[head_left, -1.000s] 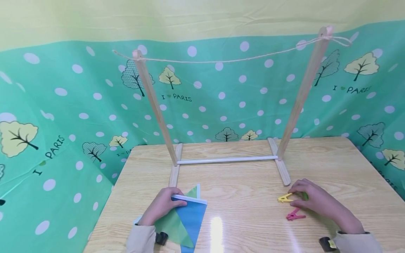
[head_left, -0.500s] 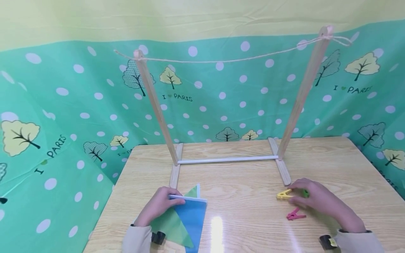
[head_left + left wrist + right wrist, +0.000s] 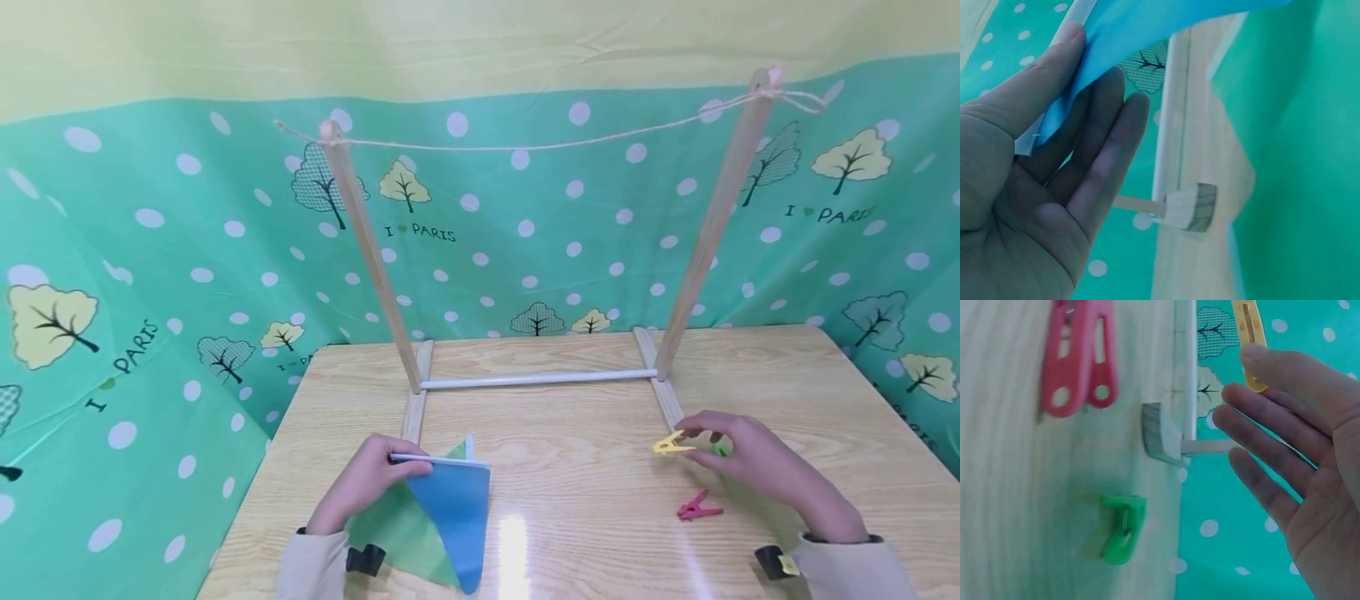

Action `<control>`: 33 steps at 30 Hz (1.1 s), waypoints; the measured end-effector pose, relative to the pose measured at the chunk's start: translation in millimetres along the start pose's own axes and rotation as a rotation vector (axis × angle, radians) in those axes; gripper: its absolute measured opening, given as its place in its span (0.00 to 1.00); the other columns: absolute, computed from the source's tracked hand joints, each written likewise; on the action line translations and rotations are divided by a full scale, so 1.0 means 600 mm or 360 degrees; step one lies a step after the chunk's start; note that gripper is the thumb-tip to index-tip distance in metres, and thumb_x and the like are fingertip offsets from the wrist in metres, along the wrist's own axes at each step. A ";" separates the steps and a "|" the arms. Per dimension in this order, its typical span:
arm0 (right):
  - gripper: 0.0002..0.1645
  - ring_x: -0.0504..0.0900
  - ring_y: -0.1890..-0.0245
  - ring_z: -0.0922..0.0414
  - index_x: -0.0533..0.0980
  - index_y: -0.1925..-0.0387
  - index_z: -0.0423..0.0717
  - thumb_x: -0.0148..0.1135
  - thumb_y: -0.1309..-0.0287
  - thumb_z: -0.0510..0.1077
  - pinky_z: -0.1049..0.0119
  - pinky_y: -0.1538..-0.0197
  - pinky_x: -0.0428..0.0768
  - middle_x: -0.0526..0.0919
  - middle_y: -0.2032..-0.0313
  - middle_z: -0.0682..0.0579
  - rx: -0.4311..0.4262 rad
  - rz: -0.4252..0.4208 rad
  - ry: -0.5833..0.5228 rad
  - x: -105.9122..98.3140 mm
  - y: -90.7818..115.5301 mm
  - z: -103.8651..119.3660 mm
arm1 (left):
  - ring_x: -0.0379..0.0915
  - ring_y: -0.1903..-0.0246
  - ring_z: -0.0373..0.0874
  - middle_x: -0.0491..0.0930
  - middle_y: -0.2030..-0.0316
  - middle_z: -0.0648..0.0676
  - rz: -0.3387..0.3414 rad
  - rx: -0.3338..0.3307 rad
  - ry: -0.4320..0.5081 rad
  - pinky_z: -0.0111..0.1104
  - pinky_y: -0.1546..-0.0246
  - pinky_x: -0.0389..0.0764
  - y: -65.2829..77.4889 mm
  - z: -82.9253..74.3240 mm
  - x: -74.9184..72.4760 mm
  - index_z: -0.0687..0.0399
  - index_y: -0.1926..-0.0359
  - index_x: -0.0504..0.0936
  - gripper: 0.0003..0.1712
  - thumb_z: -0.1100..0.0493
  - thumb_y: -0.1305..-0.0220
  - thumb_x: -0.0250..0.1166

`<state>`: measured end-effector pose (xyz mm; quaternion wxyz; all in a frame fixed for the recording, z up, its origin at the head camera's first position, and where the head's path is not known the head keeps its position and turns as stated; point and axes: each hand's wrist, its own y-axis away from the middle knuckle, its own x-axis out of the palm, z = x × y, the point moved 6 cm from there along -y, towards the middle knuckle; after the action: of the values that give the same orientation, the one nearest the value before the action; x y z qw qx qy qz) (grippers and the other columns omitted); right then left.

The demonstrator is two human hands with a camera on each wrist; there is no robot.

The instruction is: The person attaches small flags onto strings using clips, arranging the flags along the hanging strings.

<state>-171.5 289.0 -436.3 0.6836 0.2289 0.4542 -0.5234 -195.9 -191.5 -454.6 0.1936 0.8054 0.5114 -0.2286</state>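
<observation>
— What does the right wrist view show that the head view hides?
— The whole green clip (image 3: 1125,528), lying on the table (image 3: 562,475) below the right hand (image 3: 753,458); from the head, that hand covers most of it

— And what does only the head view give?
— The full string (image 3: 517,148), tied between two wooden posts (image 3: 367,242) (image 3: 720,225) beyond both hands. The wrist views catch just a foot of the stand and part of the white rod (image 3: 540,379)

— How is the right hand set?
— Narrow at the tips: thumb and forefinger pinch the yellow clip (image 3: 670,445), raised above the table. The other three fingers reach out, slightly spread; whether the middle one touches it, I cannot tell. The pink clip (image 3: 697,507) lies nearer the person than that hand

— And the left hand (image 3: 367,479)?
— It pinches the white-edged top of the blue cloth (image 3: 453,504), thumb on the strip; its wrist view shows the outer fingers loosely extended behind. The green cloth (image 3: 405,542) is just beside that hand, partly behind the blue
</observation>
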 end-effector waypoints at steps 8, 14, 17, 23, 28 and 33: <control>0.18 0.82 0.63 0.61 0.83 0.56 0.49 0.76 0.50 0.40 0.63 0.62 0.83 0.86 0.60 0.55 -0.0121 -0.0083 -0.0006 -0.018 -0.009 0.021 | 0.74 0.74 0.36 0.88 0.68 0.49 -0.0017 0.0040 0.0028 0.26 0.70 0.74 0.007 -0.029 -0.018 0.51 0.63 0.91 0.09 0.52 0.40 0.72; 0.18 0.81 0.61 0.62 0.82 0.55 0.50 0.75 0.49 0.39 0.62 0.59 0.83 0.85 0.60 0.58 -0.0137 -0.0121 0.0022 -0.031 -0.017 0.033 | 0.77 0.71 0.36 0.88 0.66 0.50 -0.0072 -0.0002 0.0057 0.26 0.68 0.75 0.007 -0.035 -0.027 0.51 0.62 0.91 0.09 0.52 0.39 0.72; 0.19 0.80 0.61 0.64 0.82 0.54 0.49 0.76 0.50 0.39 0.62 0.59 0.83 0.85 0.60 0.59 -0.0168 -0.0146 0.0023 -0.038 -0.021 0.038 | 0.77 0.71 0.35 0.89 0.65 0.52 -0.0108 -0.0014 0.0059 0.26 0.68 0.75 0.005 -0.037 -0.030 0.53 0.62 0.91 0.09 0.54 0.39 0.71; 0.20 0.82 0.63 0.61 0.82 0.54 0.47 0.76 0.52 0.37 0.61 0.61 0.84 0.84 0.61 0.58 -0.0176 -0.0173 0.0032 -0.046 -0.032 0.050 | 0.76 0.72 0.36 0.89 0.66 0.51 -0.0164 0.0007 0.0051 0.26 0.69 0.75 0.000 -0.048 -0.034 0.53 0.64 0.91 0.11 0.51 0.41 0.73; 0.21 0.83 0.63 0.59 0.83 0.52 0.45 0.75 0.51 0.36 0.65 0.63 0.84 0.84 0.60 0.56 -0.0205 -0.0203 0.0036 -0.055 -0.041 0.064 | 0.76 0.73 0.38 0.88 0.68 0.49 -0.0227 0.0056 0.0078 0.27 0.69 0.75 -0.007 -0.056 -0.039 0.50 0.65 0.91 0.11 0.49 0.43 0.74; 0.23 0.79 0.63 0.68 0.83 0.52 0.47 0.77 0.53 0.35 0.70 0.63 0.83 0.82 0.61 0.60 -0.0281 -0.0264 0.0041 -0.066 -0.048 0.081 | 0.70 0.77 0.37 0.87 0.71 0.47 -0.0289 0.0070 0.0090 0.26 0.73 0.71 -0.015 -0.064 -0.045 0.47 0.68 0.91 0.09 0.48 0.44 0.74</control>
<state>-181.3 260.6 -374.1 0.6496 0.1363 0.5247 -0.5331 -207.9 -187.0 -408.4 0.1398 0.7659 0.5824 -0.2336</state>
